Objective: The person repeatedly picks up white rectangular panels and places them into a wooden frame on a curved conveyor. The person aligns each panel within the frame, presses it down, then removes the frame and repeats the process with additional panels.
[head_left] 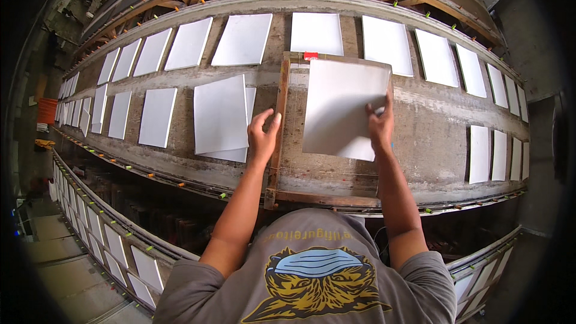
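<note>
A wooden frame [278, 126] lies over the long table in front of me, with a bit of red tape or clip [311, 56] on its far side. Within its outline shows a white sheet [336, 99], partly shadowed. My right hand [381, 125] grips the frame's right side, thumb inward over the sheet and fingers along the rail; that rail is largely hidden. Beside the left rail is my left hand [263, 137], thumb and fingers apart, the thumb at the rail's outer edge. To its left, a white panel [219, 115] overlaps another.
White panels [384, 45] line the table's far side in a row; more [479, 155] lie at the near right and near left. Small coloured pegs [223, 195] stud the table's edges. Other tables with panels [146, 268] stand behind me.
</note>
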Demonstrator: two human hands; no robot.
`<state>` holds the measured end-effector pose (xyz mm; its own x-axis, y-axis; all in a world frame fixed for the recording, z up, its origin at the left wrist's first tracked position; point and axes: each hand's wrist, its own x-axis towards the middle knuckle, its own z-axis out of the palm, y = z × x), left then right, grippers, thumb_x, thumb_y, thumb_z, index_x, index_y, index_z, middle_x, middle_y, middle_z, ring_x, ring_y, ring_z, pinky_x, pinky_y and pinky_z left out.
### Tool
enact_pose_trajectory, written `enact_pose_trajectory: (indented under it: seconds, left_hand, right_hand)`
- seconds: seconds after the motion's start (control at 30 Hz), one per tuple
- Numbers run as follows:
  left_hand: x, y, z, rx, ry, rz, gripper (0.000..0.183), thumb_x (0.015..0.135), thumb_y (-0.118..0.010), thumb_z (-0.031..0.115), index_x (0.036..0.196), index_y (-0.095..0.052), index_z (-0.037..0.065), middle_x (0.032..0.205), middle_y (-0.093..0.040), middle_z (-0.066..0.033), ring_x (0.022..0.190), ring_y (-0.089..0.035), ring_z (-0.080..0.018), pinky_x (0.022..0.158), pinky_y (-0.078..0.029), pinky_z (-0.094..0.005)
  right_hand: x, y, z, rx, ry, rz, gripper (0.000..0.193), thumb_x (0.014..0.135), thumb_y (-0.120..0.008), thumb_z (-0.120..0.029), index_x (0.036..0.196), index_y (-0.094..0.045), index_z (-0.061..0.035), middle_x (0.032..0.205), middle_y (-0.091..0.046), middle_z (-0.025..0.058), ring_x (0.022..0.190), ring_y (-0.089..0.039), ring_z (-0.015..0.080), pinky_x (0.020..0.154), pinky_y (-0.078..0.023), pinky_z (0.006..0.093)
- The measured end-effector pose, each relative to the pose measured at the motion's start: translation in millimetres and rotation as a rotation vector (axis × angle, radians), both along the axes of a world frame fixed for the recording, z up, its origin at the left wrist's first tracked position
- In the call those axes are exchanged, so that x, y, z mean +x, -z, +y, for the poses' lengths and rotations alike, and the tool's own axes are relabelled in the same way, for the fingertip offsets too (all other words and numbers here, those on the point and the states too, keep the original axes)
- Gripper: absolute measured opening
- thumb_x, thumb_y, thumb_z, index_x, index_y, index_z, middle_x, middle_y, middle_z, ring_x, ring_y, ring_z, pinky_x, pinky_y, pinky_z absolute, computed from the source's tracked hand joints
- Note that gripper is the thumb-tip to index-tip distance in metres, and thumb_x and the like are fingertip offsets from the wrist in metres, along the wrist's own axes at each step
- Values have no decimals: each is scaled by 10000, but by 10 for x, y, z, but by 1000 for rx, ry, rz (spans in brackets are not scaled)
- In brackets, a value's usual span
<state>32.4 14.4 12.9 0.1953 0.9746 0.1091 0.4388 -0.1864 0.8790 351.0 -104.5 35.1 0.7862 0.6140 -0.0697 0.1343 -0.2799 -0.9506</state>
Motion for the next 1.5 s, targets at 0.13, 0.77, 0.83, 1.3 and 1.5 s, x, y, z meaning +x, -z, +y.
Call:
enact_pose_trajectory:
  seconds: [0.13, 0.77, 0.83, 1.3, 1.5]
  left_hand:
    - [-70, 289, -229, 153, 87, 358, 608, 955, -668, 529, 1405, -595, 126, 1413, -509, -230, 1311, -478, -404, 1084, -402, -526]
    - [-25, 566, -250, 16, 130, 308, 643, 1056, -517, 438, 1491, -411, -23, 1316, -495, -233, 1209, -510, -412, 1020, -446, -497]
    - [-35, 590, -245, 30, 135, 317, 648, 1057, -514, 442, 1497, -404, -22, 1320, -492, -232, 1212, -510, -407, 1022, -446, -498]
    - [-30, 517, -253, -44, 130, 335, 706, 1011, -612, 429, 1534, -352, 31, 1310, -506, -236, 1191, -557, -411, 993, -470, -512]
    - [-13, 467, -262, -45, 122, 321, 696, 1002, -635, 397, 1530, -358, 38, 1309, -512, -227, 1197, -557, -403, 1000, -469, -506]
  right_hand:
    - [-264, 302, -51, -159, -34, 21, 812, 929, -732, -119, 1613, -295, -157, 1450, -550, 262, 1328, -557, 379, 1099, -439, 425]
    - [-459, 819, -71, -303, -85, -77, 855, 913, -748, -190, 1617, -267, -128, 1366, -559, 287, 1274, -552, 424, 1068, -448, 486]
    - [-448, 860, -86, -316, -81, -89, 857, 914, -749, -201, 1618, -266, -136, 1350, -558, 288, 1262, -553, 432, 1067, -447, 489]
    - [-614, 673, -108, -582, -20, -463, 777, 891, -777, -309, 1554, -407, -143, 1181, -545, 174, 1142, -538, 367, 995, -457, 465]
    - [-621, 682, -119, -566, -26, -455, 773, 888, -779, -311, 1548, -416, -141, 1191, -541, 172, 1138, -541, 358, 987, -460, 462]
